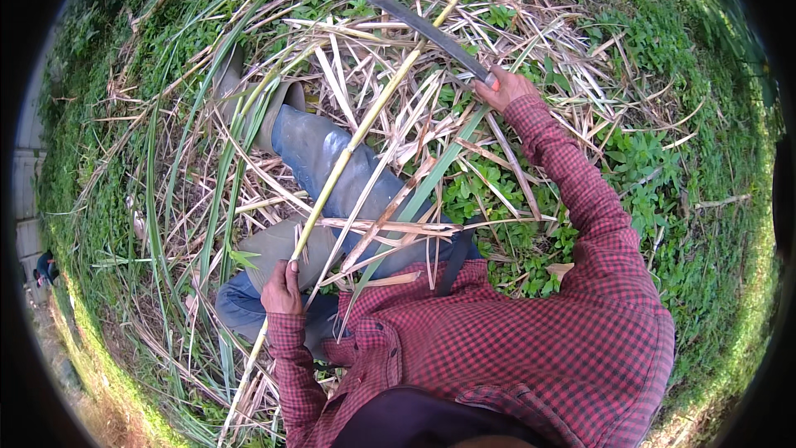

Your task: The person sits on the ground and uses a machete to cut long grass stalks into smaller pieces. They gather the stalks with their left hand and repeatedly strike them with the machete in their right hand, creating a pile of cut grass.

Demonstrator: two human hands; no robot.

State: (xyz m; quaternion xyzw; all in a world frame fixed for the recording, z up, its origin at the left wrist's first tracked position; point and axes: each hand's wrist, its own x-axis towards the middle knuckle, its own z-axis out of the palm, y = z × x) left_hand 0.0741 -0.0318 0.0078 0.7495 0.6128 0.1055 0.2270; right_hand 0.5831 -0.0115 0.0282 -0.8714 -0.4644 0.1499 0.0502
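My left hand point(282, 286) is closed around a long yellow-green cane stalk point(348, 152), which slants from the lower left up across my lap to the far side. In my right hand point(505, 90), the fingers are wrapped round the handle end of a machete; its handle is mostly hidden. The dark, flat machete blade point(431, 33) points up and left and crosses the stalk near its far end. Whether blade and stalk touch, I cannot tell. Dry leaf strips point(390, 214) and a long green leaf point(431, 181) lie over my blue trousers point(319, 158).
Dry husks and leaf litter point(572, 58) cover the ground ahead. Long green leaf blades point(153, 174) arch along my left. Low green plants point(663, 166) grow on the right. A person point(46, 269) is far off at the left edge, near a pale block wall point(27, 191).
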